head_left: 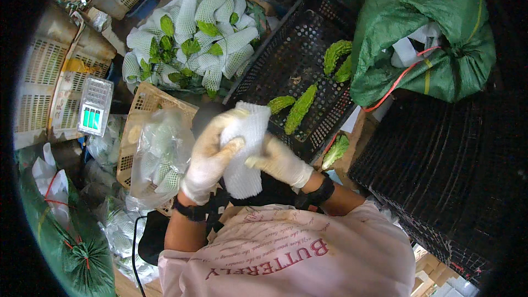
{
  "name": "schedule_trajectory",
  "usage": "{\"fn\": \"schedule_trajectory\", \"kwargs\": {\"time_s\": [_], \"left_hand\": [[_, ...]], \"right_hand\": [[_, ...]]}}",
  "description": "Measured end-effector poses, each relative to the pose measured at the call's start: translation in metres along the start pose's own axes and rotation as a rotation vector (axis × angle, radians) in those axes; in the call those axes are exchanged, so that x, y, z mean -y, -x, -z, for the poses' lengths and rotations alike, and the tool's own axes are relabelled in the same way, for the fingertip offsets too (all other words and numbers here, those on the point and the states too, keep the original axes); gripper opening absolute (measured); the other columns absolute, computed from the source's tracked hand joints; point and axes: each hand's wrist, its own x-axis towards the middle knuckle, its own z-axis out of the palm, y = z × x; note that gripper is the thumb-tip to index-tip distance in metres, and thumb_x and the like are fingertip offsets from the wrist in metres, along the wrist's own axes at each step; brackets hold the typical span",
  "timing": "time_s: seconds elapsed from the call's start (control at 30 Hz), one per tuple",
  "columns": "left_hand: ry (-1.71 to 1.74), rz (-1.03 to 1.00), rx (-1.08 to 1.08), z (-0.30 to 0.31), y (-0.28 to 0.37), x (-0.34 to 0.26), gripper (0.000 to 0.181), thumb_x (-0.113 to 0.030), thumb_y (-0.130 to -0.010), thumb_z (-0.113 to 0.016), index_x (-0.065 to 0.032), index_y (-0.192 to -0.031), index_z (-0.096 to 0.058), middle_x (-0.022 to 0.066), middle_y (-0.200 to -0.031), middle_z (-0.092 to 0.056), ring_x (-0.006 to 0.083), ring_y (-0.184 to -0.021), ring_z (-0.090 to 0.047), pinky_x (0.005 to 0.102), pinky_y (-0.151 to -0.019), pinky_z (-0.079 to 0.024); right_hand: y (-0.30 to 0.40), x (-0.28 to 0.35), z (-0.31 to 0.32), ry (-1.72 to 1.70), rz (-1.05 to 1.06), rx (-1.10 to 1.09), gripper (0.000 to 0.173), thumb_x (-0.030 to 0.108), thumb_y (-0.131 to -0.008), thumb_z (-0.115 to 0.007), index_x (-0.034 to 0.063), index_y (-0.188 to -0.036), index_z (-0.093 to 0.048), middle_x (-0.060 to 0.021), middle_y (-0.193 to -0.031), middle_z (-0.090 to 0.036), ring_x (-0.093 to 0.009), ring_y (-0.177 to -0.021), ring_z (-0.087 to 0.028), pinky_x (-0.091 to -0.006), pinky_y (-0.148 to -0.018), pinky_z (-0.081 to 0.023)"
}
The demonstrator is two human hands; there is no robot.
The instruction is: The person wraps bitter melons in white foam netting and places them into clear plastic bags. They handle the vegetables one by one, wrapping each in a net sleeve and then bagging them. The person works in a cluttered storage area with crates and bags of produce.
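In the middle of the head view, my left hand (214, 148), in a pale glove, grips a white foam net sleeve (247, 148). My gloved right hand (282, 159) is at the sleeve's right side, fingers bent toward it; motion blur hides how firmly it holds. Whether anything is inside the sleeve cannot be told. Just beyond lies a black plastic crate (268, 66) with several bitter melons (301, 109) on its floor. A heap of net-sleeved produce (206, 41) with green leaves on top is at the upper left.
A tan crate (128, 144) at left carries a clear plastic bag (161, 152) of sleeved produce. Beyond it is a digital scale (95, 107). Green woven sacks (453, 49) stand upper right and lower left. Stacked black crates (429, 173) fill the right; a loose leaf (335, 152) lies nearby.
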Motion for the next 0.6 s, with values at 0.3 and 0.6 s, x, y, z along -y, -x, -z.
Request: {"fn": "schedule_trajectory", "kwargs": {"time_s": [0.3, 0.6], "left_hand": [[0.131, 0.302, 0.079, 0.012, -0.021, 0.028, 0.025, -0.013, -0.085, -0.062, -0.0026, -0.106, -0.053, 0.0032, -0.107, -0.05, 0.0131, -0.103, -0.047, 0.0278, -0.093, -0.037], [0.458, 0.292, 0.309, 0.003, -0.086, 0.05, 0.075, -0.043, -0.08, -0.065, 0.0049, -0.131, -0.038, 0.0125, -0.13, -0.047, 0.0203, -0.118, -0.047, 0.0357, -0.1, -0.036]], "right_hand": [[-0.049, 0.04, 0.048, 0.613, 0.467, -0.029, 0.03, 0.032, -0.083, -0.065, 0.0052, -0.092, -0.055, -0.0057, -0.1, -0.058, -0.018, -0.095, -0.055, -0.0314, -0.084, -0.045], [-0.115, -0.002, 0.071, 0.799, 0.166, 0.179, 0.02, 0.027, -0.088, -0.059, 0.0095, -0.093, -0.051, -0.0005, -0.08, -0.055, -0.016, -0.07, -0.055, -0.0328, -0.064, -0.047]]}}
